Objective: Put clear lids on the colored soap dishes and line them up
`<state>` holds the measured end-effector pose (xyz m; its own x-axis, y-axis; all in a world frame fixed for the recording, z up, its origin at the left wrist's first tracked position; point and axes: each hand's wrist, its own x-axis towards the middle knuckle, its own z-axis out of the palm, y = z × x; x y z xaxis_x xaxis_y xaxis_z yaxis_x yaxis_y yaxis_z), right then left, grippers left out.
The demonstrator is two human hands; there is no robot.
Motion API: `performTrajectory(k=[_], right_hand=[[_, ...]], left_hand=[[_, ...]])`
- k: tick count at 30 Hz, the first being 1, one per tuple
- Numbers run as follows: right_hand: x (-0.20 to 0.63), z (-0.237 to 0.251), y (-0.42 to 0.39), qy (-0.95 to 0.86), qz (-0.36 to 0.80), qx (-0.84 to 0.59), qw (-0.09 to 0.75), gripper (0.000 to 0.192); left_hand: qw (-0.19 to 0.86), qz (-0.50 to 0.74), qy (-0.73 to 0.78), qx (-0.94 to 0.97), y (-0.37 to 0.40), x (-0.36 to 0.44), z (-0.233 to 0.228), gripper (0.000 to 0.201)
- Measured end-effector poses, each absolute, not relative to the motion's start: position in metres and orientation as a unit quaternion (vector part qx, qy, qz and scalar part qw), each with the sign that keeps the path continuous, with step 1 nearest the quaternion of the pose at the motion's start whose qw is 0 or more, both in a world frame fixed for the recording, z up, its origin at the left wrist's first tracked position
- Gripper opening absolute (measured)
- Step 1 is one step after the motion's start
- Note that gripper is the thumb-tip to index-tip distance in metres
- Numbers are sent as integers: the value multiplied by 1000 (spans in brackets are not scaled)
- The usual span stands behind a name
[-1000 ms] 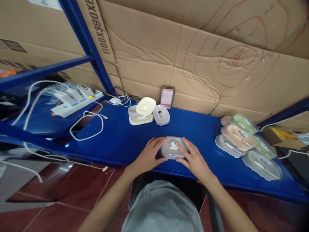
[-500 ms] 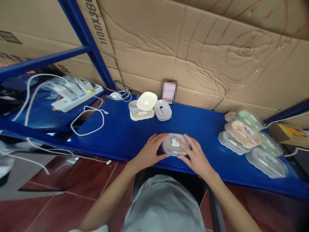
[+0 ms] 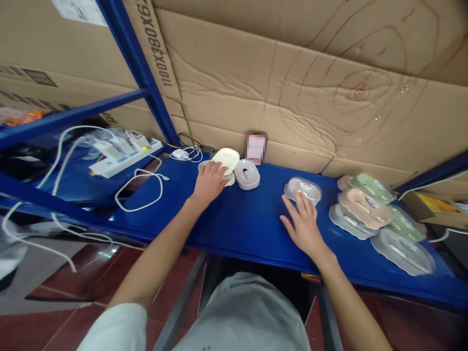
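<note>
My left hand reaches to the back of the blue shelf and closes over a stack of cream box parts, under a tilted cream lid. The hand hides the parts below the lid. My right hand lies flat on the shelf with fingers spread, holding nothing. Its fingertips are just short of a clear-wrapped grey box. A second grey box sits beside the cream stack, to the right of my left hand.
A pile of wrapped boxes in pink, green and grey lies at the right end of the shelf. A power strip, a white cable loop and a charger lie to the left. Cardboard backs the shelf.
Both hands left the wrapped grey box at the front edge. The box now lies farther back and right, my right hand behind it. My left hand moved up-left onto the cream stack.
</note>
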<state>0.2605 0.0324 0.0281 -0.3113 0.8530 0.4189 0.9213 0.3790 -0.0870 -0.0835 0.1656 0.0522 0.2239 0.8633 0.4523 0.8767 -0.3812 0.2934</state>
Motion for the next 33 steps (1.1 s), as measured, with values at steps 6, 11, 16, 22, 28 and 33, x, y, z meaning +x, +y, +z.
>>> performTrajectory(k=[6, 11, 16, 22, 28, 33], right_hand=[[228, 17, 3, -834, -20, -509, 213, 68], [236, 16, -16, -866, -6, -454, 210, 57], [245, 11, -24, -876, 37, -445, 183, 36], [244, 5, -26, -849, 27, -484, 211, 39], [244, 3, -27, -840, 32, -490, 231, 38], [247, 0, -27, -835, 47, -493, 240, 37]], left_hand=[[-17, -305, -493, -815, 106, -86, 51, 29], [-169, -255, -295, -905, 22, -65, 30, 28], [-141, -257, -318, -902, 38, -74, 16, 33], [20, -269, -569, -776, 106, -125, 18, 33], [10, -262, -547, -795, 79, -121, 3, 23], [-8, -306, -502, -809, 55, -115, -6, 22]])
